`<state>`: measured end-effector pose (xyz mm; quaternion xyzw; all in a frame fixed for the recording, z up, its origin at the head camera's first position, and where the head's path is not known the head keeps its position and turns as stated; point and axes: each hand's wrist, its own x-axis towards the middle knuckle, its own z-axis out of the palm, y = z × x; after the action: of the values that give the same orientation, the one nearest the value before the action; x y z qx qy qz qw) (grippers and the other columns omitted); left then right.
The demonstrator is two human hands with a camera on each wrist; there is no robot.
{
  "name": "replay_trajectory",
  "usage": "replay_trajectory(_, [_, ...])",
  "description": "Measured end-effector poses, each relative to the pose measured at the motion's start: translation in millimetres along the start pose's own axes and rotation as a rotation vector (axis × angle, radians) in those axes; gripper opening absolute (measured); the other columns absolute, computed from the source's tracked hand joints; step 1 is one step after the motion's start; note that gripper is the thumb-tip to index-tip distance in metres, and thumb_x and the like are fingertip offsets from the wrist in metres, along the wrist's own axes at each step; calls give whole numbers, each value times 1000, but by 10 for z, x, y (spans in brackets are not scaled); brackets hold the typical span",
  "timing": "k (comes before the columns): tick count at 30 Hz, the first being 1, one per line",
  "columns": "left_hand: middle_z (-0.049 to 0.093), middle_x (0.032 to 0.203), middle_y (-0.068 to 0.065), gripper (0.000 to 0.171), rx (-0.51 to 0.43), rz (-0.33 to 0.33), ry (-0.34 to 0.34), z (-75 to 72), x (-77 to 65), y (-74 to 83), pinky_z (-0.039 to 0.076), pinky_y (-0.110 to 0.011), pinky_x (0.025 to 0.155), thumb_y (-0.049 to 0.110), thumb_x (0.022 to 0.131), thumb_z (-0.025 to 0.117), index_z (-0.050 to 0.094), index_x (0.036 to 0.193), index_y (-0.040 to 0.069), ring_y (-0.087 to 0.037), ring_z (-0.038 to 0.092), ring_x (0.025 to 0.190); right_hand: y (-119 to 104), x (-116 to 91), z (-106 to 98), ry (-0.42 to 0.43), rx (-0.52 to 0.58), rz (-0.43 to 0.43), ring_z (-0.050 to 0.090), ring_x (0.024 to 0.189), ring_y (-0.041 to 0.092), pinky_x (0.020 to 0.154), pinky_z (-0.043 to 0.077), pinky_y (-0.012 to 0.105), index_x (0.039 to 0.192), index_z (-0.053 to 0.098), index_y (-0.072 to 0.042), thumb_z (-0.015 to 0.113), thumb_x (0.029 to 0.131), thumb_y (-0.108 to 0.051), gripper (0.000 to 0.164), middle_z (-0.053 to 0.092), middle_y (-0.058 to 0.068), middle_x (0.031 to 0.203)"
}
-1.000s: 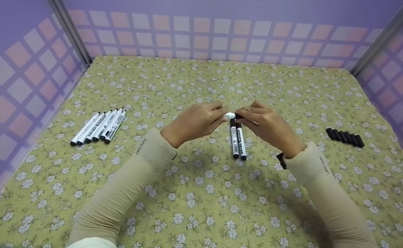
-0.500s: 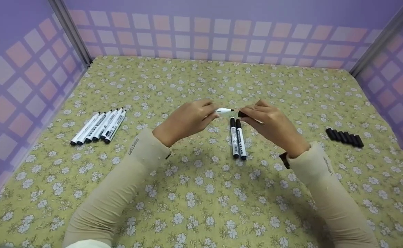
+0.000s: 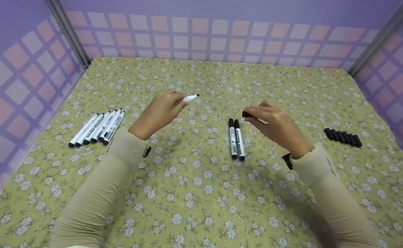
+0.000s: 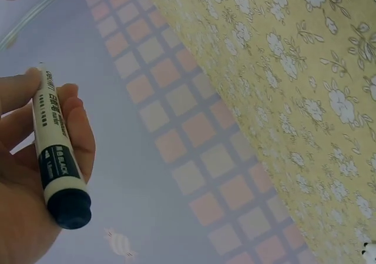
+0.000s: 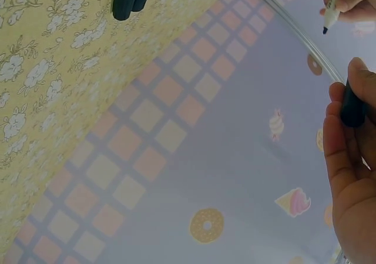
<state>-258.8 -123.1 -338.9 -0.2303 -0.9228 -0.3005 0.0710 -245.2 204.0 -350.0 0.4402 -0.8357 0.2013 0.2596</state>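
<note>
My left hand holds an uncapped whiteboard marker above the cloth, its dark tip pointing right. The left wrist view shows the marker's white barrel pinched by thumb and fingers, with "BLACK" on its dark band. Between thumb and fingers, my right hand pinches a black marker cap; the same cap appears in the right wrist view. Just left of that hand, two capped markers lie side by side on the cloth.
Several uncapped markers lie in a slanting row at the left. At the right, several black caps form a row. Flowered cloth covers the table, and purple checked panels enclose its back and sides.
The marker has come out of its cap. My left hand has carried it left and slightly away from me, while my right hand keeps the cap and shifts only slightly right.
</note>
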Motion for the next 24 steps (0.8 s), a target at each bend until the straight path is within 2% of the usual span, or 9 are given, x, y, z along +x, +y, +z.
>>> replay_trajectory(5, [60,100,-11,33,-38,-144,10,-140,-49,-216,42,-35,66,24,101,51,62,126,6,-20,48,72,26,-19,-13,13,16,5,59,84,20,66,52,30,109,72,-1,69,86,-4,24,74,10,99])
replay_trajectory(8, [57,92,-12,28,-45,-204,25,-210,-80,-367,38,-36,62,23,101,50,65,117,5,-21,42,66,31,-27,-20,8,10,11,59,84,20,68,52,30,110,72,-1,69,86,-5,24,74,10,99])
replay_trajectory(14, [53,91,-13,24,-70,-296,57,-360,-184,-644,35,-36,63,21,102,49,63,102,2,-21,38,67,46,-61,-24,-10,-6,36,60,86,20,69,52,29,111,72,-2,70,85,-5,26,74,9,99])
replay_trajectory(19, [56,99,-16,28,-81,-380,59,-496,-279,-843,37,-32,58,17,101,45,63,113,0,-18,41,64,63,-83,-23,-4,-21,30,60,85,20,68,52,29,110,72,-2,70,86,-5,24,73,11,100])
replay_trajectory(24, [55,97,-17,34,-112,-467,47,-624,-416,-1039,35,-28,51,16,99,41,60,122,-2,-14,39,59,78,-88,-14,-6,-31,18,61,85,21,69,53,29,109,72,-2,70,86,-5,24,74,11,100])
